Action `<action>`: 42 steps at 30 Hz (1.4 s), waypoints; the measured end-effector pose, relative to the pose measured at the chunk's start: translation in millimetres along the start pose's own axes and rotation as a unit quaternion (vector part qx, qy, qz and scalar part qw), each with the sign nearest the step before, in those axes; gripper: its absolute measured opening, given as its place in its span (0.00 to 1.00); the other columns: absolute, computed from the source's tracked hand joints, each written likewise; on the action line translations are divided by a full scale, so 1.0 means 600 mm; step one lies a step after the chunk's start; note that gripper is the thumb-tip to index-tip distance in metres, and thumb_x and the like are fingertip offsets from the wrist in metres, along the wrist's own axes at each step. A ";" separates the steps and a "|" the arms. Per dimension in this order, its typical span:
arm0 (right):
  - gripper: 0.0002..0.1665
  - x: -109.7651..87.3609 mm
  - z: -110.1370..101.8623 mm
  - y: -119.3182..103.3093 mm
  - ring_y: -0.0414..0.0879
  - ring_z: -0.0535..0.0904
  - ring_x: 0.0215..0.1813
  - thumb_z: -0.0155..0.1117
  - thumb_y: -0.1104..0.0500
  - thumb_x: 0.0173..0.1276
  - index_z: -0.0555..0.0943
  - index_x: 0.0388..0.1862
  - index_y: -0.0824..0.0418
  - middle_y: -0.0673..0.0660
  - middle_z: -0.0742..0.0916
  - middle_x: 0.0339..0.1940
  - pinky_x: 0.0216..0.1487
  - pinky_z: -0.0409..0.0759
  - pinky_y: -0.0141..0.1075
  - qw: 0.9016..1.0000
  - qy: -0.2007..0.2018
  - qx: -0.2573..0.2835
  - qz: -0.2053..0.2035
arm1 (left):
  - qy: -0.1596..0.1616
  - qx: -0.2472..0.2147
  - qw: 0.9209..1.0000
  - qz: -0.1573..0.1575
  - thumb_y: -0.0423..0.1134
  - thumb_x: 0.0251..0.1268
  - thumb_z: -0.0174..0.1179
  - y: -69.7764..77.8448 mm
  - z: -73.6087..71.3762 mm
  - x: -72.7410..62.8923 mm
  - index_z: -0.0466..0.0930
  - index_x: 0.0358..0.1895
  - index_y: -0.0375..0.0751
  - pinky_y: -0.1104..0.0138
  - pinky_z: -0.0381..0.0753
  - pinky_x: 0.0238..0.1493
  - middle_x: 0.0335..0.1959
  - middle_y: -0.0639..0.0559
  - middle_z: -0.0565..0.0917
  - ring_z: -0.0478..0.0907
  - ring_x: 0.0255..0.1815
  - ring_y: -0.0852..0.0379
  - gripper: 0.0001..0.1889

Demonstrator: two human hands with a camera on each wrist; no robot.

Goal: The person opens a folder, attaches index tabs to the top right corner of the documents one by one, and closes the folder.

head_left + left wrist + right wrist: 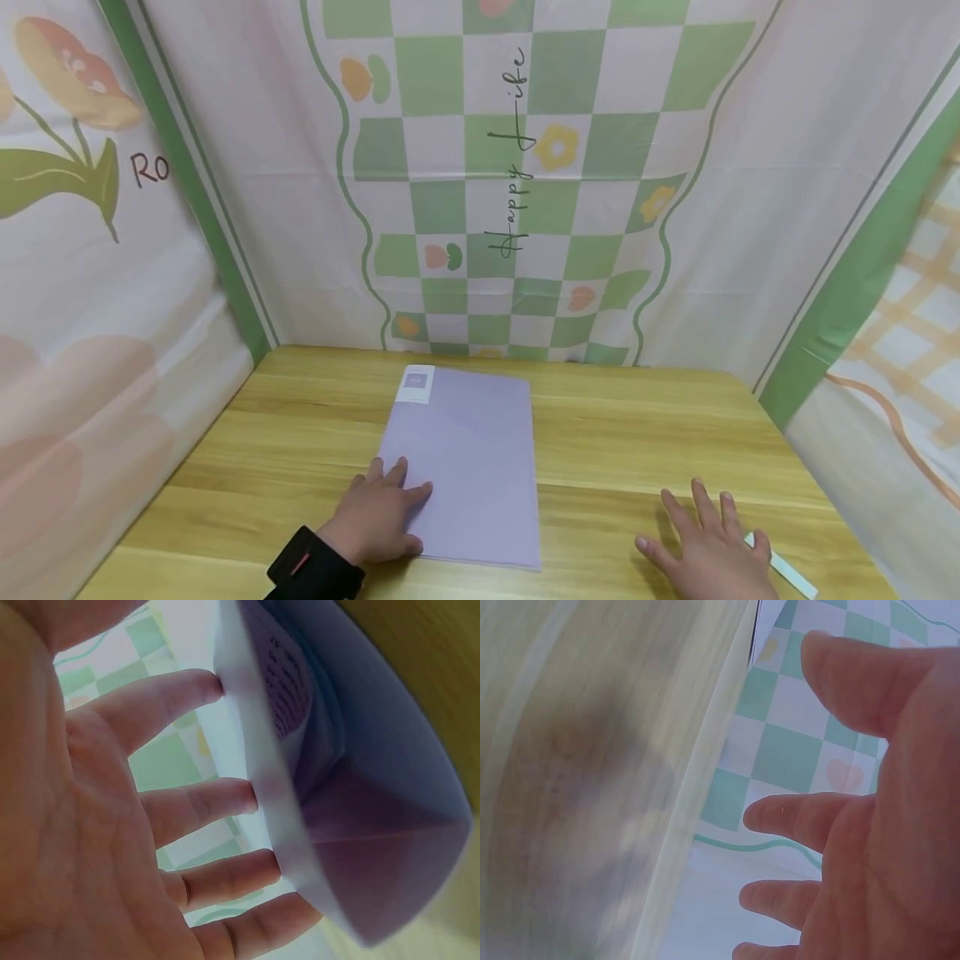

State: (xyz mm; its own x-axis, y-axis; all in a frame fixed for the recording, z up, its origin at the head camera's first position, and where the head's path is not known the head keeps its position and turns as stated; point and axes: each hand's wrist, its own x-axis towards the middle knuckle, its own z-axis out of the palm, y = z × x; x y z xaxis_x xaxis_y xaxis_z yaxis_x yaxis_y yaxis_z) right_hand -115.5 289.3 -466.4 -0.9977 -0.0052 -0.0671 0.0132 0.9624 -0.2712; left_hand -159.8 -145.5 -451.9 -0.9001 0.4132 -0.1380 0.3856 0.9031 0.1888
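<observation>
A light purple file folder [472, 467] lies on the wooden table, a white label [415, 385] at its far left corner. Over the folder's near left edge, my left hand [382, 512] spreads its fingers and touches the cover. In the left wrist view, the fingertips [244, 796] meet the folder's pale side, while printed text [285, 686] shows inside its parted sheets. To the right, my right hand [712, 554] hovers low over the table with fingers spread and nothing in it. Partly behind its little finger lies a pale, narrow strip [791, 575].
The yellowish wooden table [637, 433] reaches back to a hanging cloth [498, 192] with a green and white check. More printed cloth hangs along the left side [112, 333] and right side [900, 350]. A black band [315, 567] is on my left wrist.
</observation>
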 end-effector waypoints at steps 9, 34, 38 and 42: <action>0.61 0.000 0.001 0.003 0.83 0.39 0.70 0.50 0.18 0.60 0.66 0.74 0.65 0.79 0.52 0.74 0.52 0.33 0.80 1.000 0.001 0.004 0.003 | 0.008 -0.013 1.000 0.013 0.56 0.45 0.76 0.000 0.000 0.000 0.84 0.59 0.58 0.48 0.69 0.45 0.66 0.35 0.72 0.62 0.48 0.44 0.32; 0.66 0.025 0.009 0.021 0.84 0.36 0.69 0.50 0.15 0.55 0.65 0.73 0.66 0.80 0.52 0.73 0.50 0.29 0.80 0.999 -0.036 0.003 0.031 | 0.004 0.004 1.000 0.025 0.59 0.47 0.75 0.026 0.001 0.009 0.84 0.59 0.64 0.42 0.68 0.58 0.68 0.36 0.71 0.64 0.62 0.34 0.31; 0.66 0.028 0.007 0.023 0.84 0.35 0.69 0.51 0.16 0.56 0.64 0.73 0.67 0.80 0.51 0.73 0.50 0.28 0.80 0.998 -0.047 0.011 0.034 | 0.000 -0.001 1.000 0.023 0.59 0.47 0.75 0.028 0.001 0.011 0.84 0.59 0.64 0.40 0.67 0.59 0.68 0.36 0.71 0.63 0.64 0.33 0.30; 0.66 0.030 0.005 0.024 0.84 0.34 0.69 0.51 0.16 0.56 0.63 0.74 0.67 0.80 0.50 0.73 0.50 0.27 0.80 0.998 -0.055 0.016 0.037 | 0.001 0.001 1.000 0.023 0.59 0.47 0.74 0.031 0.003 0.013 0.84 0.59 0.65 0.40 0.67 0.59 0.68 0.36 0.71 0.63 0.66 0.31 0.30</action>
State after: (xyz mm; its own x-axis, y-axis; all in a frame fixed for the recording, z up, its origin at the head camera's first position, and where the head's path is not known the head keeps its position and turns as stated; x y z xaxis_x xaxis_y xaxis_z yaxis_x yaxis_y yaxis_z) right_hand -132.8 302.0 -474.6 -0.9807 0.0340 -0.1927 0.0904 0.9520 -0.2923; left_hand -159.5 -125.3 -451.5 -0.8819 0.4540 -0.1268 0.4270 0.8834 0.1932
